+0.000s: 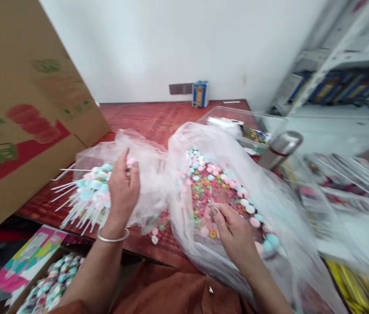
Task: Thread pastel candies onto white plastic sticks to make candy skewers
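My left hand (123, 187), with a bangle at the wrist, is closed with a pink marshmallow-like ball (131, 162) between thumb and fingers. Whether a stick runs through the ball is hidden. Just left of it lies a bunch of white sticks (80, 213) carrying pastel balls (96, 183). Over an opened clear plastic bag (184, 137) my right hand (233, 229) is pinched, thumb against fingers; what it holds, if anything, I cannot make out. Loose pink, white and blue balls (254, 222) and small coloured rings (199, 189) are spread in the bag.
A large cardboard box (40, 100) stands at left, above a lower box of finished-looking sticks with balls (56, 279). A steel flask (280, 150) and clear tray (213, 114) are at right. A small blue box (200, 93) stands by the wall, shelves (341, 56) beyond.
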Demonstrator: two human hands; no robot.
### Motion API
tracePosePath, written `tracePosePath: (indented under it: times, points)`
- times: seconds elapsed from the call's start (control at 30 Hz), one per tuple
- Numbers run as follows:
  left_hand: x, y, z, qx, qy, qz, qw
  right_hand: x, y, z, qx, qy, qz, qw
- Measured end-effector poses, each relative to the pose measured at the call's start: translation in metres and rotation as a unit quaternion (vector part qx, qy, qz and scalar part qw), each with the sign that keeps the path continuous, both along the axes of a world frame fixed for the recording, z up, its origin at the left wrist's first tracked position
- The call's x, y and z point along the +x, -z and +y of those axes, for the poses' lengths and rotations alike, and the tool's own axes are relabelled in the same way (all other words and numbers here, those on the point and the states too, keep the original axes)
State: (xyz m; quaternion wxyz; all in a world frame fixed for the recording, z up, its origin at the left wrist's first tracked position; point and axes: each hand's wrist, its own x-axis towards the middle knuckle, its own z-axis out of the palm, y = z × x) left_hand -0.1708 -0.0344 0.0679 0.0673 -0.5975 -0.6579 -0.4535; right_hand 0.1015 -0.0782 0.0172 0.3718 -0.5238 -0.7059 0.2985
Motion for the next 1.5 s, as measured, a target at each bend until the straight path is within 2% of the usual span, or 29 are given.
tracePosePath:
  times: [0.03,0.13,0.2,0.23,0.3,0.43,0.5,0.57,0.67,0.73,0.8,0.87,0.93,1.0,1.03,1.07,1.1,1.17,1.23,1.27,1.3,1.37,1.43,1.5]
  points:
    - [-0.011,0.013,0.006,-0.041,-0.029,0.066,0.997,0.011,0.003,-0.003,-0.026,0.022,0.012,0.999]
    - [-0.024,0.053,0.013,-0.165,-0.036,0.212,0.963,0.036,0.016,-0.022,-0.086,0.042,0.023,0.995]
    - [-0.024,0.067,0.012,-0.18,-0.035,0.244,0.952,0.042,0.024,-0.039,-0.106,0.018,-0.023,0.994]
    - [-0.023,0.068,0.011,-0.169,-0.037,0.242,0.955,0.043,0.027,-0.047,-0.11,0.0,-0.062,0.992]
    - [-0.02,0.061,0.009,-0.132,-0.035,0.221,0.966,0.039,0.032,-0.06,-0.109,-0.026,-0.156,0.981]
    - [-0.002,0.03,-0.003,-0.021,-0.013,0.157,0.987,0.024,0.04,-0.069,-0.067,-0.013,-0.301,0.951]
    - [0.017,0.017,-0.012,0.019,0.02,0.112,0.993,0.02,0.043,-0.068,-0.061,-0.013,-0.306,0.95]
    - [0.04,0.011,-0.021,0.024,0.075,0.062,0.995,0.021,0.045,-0.066,-0.078,-0.012,-0.271,0.959]
    - [0.07,0.016,-0.031,-0.025,0.189,-0.019,0.982,0.028,0.047,-0.067,-0.106,0.004,-0.204,0.973]
    - [0.084,0.028,-0.035,-0.097,0.257,-0.079,0.958,0.033,0.047,-0.068,-0.109,0.022,-0.16,0.981]
    - [0.094,0.042,-0.037,-0.189,0.295,-0.15,0.924,0.036,0.046,-0.07,-0.1,0.046,-0.114,0.987]
    - [0.103,0.054,-0.04,-0.285,0.314,-0.227,0.877,0.037,0.044,-0.07,-0.091,0.067,-0.074,0.991]
    - [0.113,0.062,-0.042,-0.363,0.341,-0.3,0.814,0.037,0.041,-0.069,-0.087,0.079,-0.052,0.992]
    - [0.122,0.066,-0.044,-0.409,0.373,-0.354,0.754,0.035,0.038,-0.068,-0.086,0.078,-0.038,0.992]
    - [0.126,0.068,-0.044,-0.417,0.386,-0.372,0.734,0.034,0.037,-0.068,-0.086,0.077,-0.03,0.993]
    - [0.129,0.07,-0.043,-0.417,0.393,-0.381,0.725,0.035,0.036,-0.067,-0.088,0.077,-0.023,0.993]
    - [0.132,0.072,-0.042,-0.411,0.397,-0.381,0.727,0.036,0.035,-0.066,-0.092,0.081,-0.013,0.992]
    - [0.135,0.077,-0.039,-0.376,0.394,-0.336,0.768,0.043,0.034,-0.062,-0.115,0.101,0.015,0.988]
    - [0.134,0.082,-0.036,-0.328,0.396,-0.22,0.829,0.059,0.031,-0.054,-0.148,0.134,0.045,0.979]
    - [0.133,0.084,-0.035,-0.311,0.405,-0.144,0.848,0.07,0.03,-0.05,-0.159,0.156,0.051,0.973]
    - [0.132,0.086,-0.035,-0.305,0.42,-0.066,0.852,0.083,0.028,-0.045,-0.158,0.189,0.045,0.968]
    - [0.129,0.089,-0.034,-0.316,0.452,0.06,0.832,0.109,0.026,-0.036,-0.128,0.288,-0.012,0.949]
    - [0.126,0.089,-0.035,-0.337,0.466,0.127,0.808,0.129,0.026,-0.031,-0.114,0.376,-0.088,0.916]
    - [0.124,0.087,-0.036,-0.352,0.467,0.145,0.799,0.136,0.025,-0.032,-0.127,0.398,-0.129,0.899]
